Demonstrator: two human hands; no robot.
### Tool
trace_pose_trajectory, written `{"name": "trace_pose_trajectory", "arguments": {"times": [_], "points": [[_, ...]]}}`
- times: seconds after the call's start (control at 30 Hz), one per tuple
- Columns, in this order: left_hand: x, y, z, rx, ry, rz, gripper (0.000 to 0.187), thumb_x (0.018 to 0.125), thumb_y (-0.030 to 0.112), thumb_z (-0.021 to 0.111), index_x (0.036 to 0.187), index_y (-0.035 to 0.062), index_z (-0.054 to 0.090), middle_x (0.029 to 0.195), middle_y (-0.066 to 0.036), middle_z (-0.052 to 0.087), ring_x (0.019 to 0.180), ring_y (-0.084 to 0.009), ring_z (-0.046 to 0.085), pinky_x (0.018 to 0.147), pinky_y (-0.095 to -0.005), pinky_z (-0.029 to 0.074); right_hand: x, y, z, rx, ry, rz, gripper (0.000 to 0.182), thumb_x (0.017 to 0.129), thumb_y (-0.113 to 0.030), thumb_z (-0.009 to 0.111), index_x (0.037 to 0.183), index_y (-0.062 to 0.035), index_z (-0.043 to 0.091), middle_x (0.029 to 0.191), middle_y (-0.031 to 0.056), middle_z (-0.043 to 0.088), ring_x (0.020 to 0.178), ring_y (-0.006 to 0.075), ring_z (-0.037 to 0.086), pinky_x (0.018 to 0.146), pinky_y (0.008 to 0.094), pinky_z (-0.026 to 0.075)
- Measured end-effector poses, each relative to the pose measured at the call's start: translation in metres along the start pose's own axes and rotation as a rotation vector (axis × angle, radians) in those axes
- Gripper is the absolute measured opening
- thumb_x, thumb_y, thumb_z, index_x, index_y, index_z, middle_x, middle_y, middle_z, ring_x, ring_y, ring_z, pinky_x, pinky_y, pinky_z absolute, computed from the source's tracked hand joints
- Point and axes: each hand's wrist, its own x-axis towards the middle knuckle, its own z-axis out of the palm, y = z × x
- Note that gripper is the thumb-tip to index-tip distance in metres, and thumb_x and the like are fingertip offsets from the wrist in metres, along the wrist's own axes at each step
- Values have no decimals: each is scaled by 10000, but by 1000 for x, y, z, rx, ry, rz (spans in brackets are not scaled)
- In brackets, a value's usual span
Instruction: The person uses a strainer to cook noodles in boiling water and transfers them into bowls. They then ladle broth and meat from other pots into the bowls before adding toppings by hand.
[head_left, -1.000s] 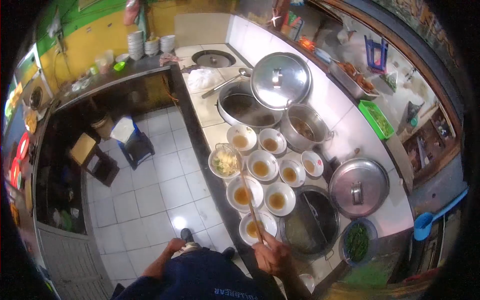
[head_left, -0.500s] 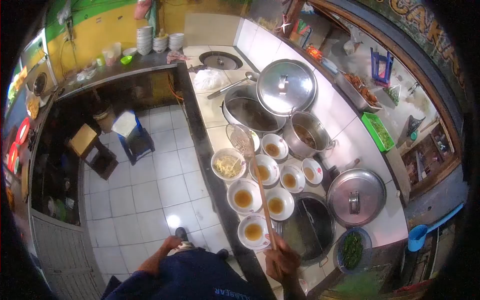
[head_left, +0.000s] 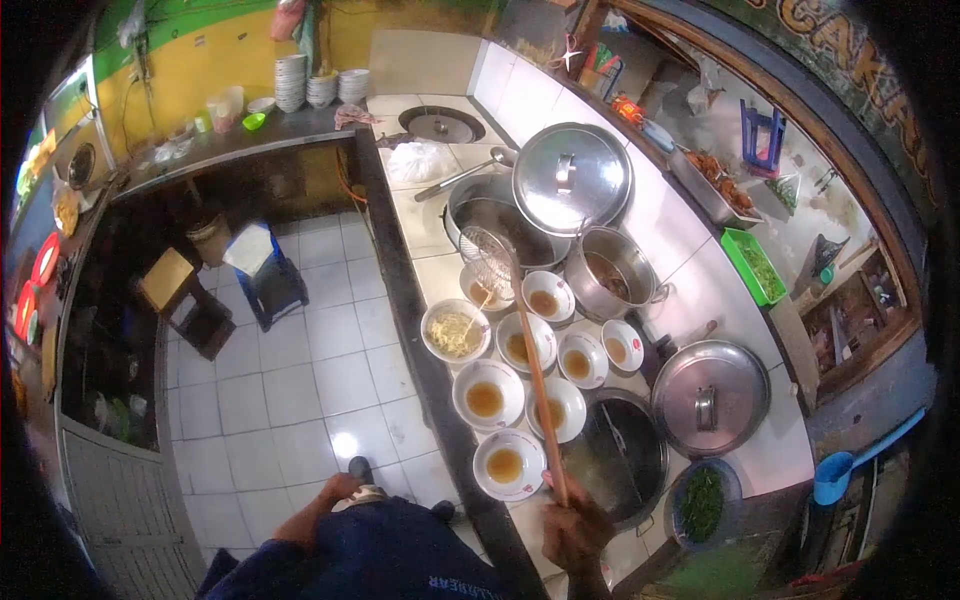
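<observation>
My right hand (head_left: 575,532) grips the long wooden handle of a wire strainer (head_left: 488,258). The strainer's mesh basket is raised over the near rim of a large pot (head_left: 470,205) of dark liquid. Just below the basket, a bowl (head_left: 480,285) is partly hidden by it. A bowl of noodles (head_left: 456,331) sits at the counter's left edge, with strands trailing towards that bowl. Several bowls of brown broth (head_left: 487,400) stand under and around the handle. By my waist, my left hand (head_left: 340,490) is curled closed; anything inside its fingers is hidden.
A lidded-type round pot (head_left: 620,460) with a divider sits beside my right hand. Metal lids (head_left: 572,178), a smaller pot (head_left: 610,272), a plate of greens (head_left: 704,502) and a ladle (head_left: 465,172) share the counter. Two stools (head_left: 265,270) stand on the tiled floor.
The strainer has risen and swung slightly right, away from the bowl beneath it, showing that bowl more. My right hand has moved slightly down and right. My left hand stays put.
</observation>
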Motion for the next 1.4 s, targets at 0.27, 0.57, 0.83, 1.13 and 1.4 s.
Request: {"name": "trace_pose_trajectory", "arguments": {"times": [0.27, 0.57, 0.83, 1.13, 1.4], "points": [[-9, 30, -4, -158, 25, -243, 372, 909, 293, 483, 973, -21, 673, 915, -123, 702, 695, -227, 690, 642, -358, 554, -4, 4, 5, -89, -219, -265, 237, 805, -58, 646, 1027, -132, 609, 1207, 291, 536, 961, 332, 653, 752, 382, 565], [0, 12, 6, 37, 15, -59, 337, 909, 267, 471, 1036, 20, 662, 931, -115, 701, 711, -209, 689, 631, -330, 557, 10, -6, 1, -306, -210, -395, 169, 800, -32, 610, 931, -136, 586, 1115, 312, 579, 907, 339, 675, 688, 347, 577], [4, 20, -1, -9, -70, -106, 333, 870, 228, 524, 1162, 92, 609, 946, -70, 701, 704, -193, 679, 604, -309, 552, 11, -4, -2, -244, -223, -442, 169, 802, -45, 624, 937, -138, 583, 1102, 313, 583, 909, 337, 674, 702, 350, 576], [-20, 68, -18, -249, 9, -341, 263, 882, 197, 557, 1060, 22, 642, 986, -109, 681, 809, -216, 687, 633, -336, 569, 19, -24, -1, -356, -252, -477, 186, 828, -78, 633, 973, -115, 523, 1145, 312, 556, 973, 340, 652, 735, 346, 570], [-5, 46, -11, -106, -30, -145, 305, 892, 193, 490, 1008, -43, 645, 961, -148, 679, 745, -245, 692, 606, -342, 572, 8, -4, 13, -274, -398, -419, 94, 797, -73, 645, 829, -69, 557, 1174, 334, 527, 1026, 334, 634, 767, 353, 562]]}}
